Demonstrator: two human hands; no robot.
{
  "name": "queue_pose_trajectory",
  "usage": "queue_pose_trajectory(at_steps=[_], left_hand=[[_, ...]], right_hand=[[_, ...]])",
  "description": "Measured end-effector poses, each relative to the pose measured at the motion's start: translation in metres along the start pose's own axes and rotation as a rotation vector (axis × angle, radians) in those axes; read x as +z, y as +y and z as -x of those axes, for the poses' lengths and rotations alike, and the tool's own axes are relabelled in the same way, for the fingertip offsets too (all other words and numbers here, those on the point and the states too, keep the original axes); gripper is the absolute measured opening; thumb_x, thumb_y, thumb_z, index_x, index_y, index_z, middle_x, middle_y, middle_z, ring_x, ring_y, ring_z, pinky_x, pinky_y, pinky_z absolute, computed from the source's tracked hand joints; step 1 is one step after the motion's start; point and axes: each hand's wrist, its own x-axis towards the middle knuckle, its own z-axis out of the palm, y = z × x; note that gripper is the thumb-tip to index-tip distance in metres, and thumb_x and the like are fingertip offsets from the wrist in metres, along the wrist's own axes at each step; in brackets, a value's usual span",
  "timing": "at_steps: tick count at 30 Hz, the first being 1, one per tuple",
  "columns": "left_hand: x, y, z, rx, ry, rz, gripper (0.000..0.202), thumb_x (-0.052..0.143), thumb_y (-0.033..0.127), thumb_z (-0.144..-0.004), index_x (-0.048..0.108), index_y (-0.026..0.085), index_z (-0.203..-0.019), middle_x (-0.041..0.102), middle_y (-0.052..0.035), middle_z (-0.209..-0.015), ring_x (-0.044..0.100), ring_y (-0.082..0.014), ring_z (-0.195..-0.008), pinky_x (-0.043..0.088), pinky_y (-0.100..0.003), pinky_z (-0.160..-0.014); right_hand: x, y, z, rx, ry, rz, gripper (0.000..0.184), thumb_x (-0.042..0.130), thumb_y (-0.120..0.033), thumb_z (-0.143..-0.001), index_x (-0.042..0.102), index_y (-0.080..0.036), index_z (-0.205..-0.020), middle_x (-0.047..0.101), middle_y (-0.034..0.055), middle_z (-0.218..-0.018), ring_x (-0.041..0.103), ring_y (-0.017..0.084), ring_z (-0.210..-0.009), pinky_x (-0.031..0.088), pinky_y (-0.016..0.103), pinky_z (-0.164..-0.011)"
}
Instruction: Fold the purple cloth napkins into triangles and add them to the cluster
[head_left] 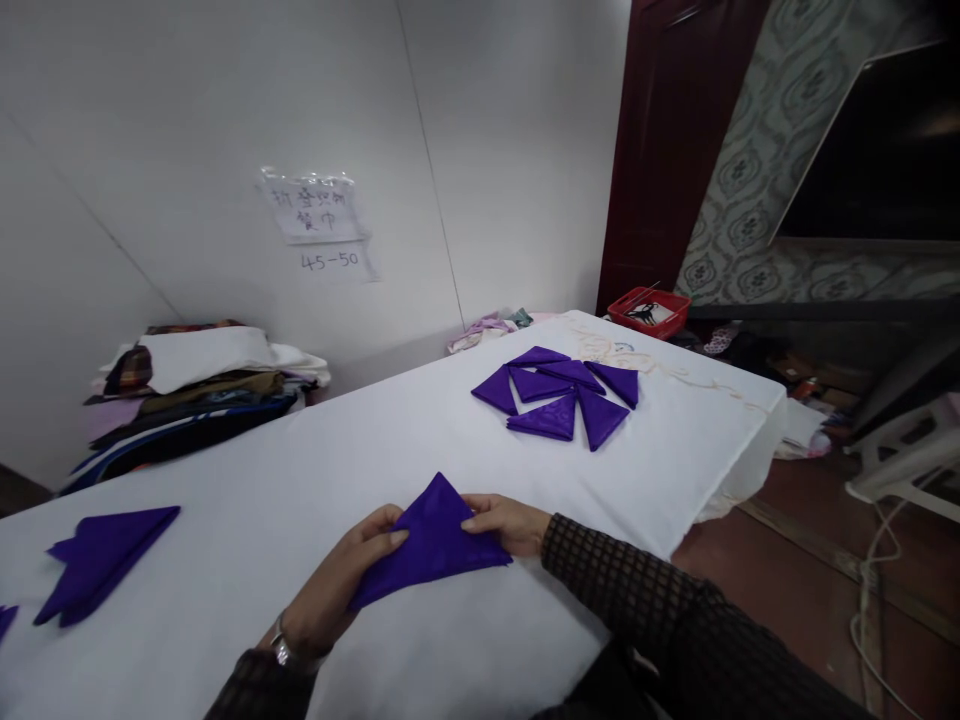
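Note:
A purple cloth napkin (433, 540), folded into a triangle, is held just above the white-covered table (315, 470) near its front edge. My left hand (337, 590) grips the napkin's lower left side with the thumb on top. My right hand (506, 525) pinches its right edge. Farther back on the table lie several folded purple triangles (559, 395) fanned in a cluster. Another purple napkin (101, 560), loosely folded, lies at the table's left end.
A heap of mixed folded fabrics (187, 385) is stacked against the white wall at the back left, under a taped paper note (315, 210). A red basket (649, 312) stands beyond the table's far corner. Cables and a white stool (900, 450) are on the floor at right.

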Motion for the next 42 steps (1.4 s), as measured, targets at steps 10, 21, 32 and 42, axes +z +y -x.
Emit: queue_pose_trajectory(at_steps=[10, 21, 32, 42], left_hand=[[0.059, 0.015, -0.092, 0.115, -0.062, -0.123, 0.030, 0.069, 0.039, -0.066, 0.051, 0.019, -0.081, 0.053, 0.0066, -0.060, 0.048, -0.0079, -0.050, 0.039, -0.019, -0.044], [0.127, 0.023, -0.182, 0.106, -0.181, -0.082, 0.056, 0.071, 0.034, -0.067, 0.050, 0.017, -0.116, 0.061, 0.0002, -0.074, 0.059, -0.0119, -0.059, 0.044, -0.023, -0.051], [0.159, -0.073, -0.205, 0.691, -0.062, -0.893, 0.021, 0.045, 0.022, -0.085, 0.062, 0.021, -0.097, 0.066, -0.0054, -0.088, 0.059, -0.0187, -0.082, 0.047, -0.036, -0.078], [0.157, -0.105, -0.225, 0.908, -0.074, -1.212, 0.031, 0.050, 0.008, -0.074, 0.057, 0.026, -0.099, 0.064, -0.0040, -0.085, 0.060, -0.0186, -0.076, 0.051, -0.032, -0.066]], right_hand=[[-0.059, -0.080, 0.062, -0.115, 0.096, 0.004, 0.070, 0.071, -0.010, -0.067, 0.047, -0.023, -0.132, 0.067, 0.0034, -0.105, 0.065, 0.011, -0.072, 0.052, 0.023, -0.068], [-0.121, -0.148, 0.108, -0.135, 0.299, 0.117, 0.070, 0.070, -0.005, -0.063, 0.051, -0.021, -0.129, 0.069, 0.0041, -0.100, 0.067, 0.015, -0.081, 0.051, 0.027, -0.079], [-0.224, -0.287, 0.131, -0.322, 0.756, 0.582, 0.056, 0.060, -0.010, -0.067, 0.053, -0.019, -0.122, 0.070, 0.0063, -0.096, 0.068, 0.020, -0.081, 0.053, 0.036, -0.079], [-0.342, -0.339, 0.069, -0.351, 1.125, 0.783, 0.057, 0.051, -0.005, -0.070, 0.047, -0.015, -0.126, 0.070, 0.0073, -0.095, 0.067, 0.018, -0.074, 0.054, 0.031, -0.071]])
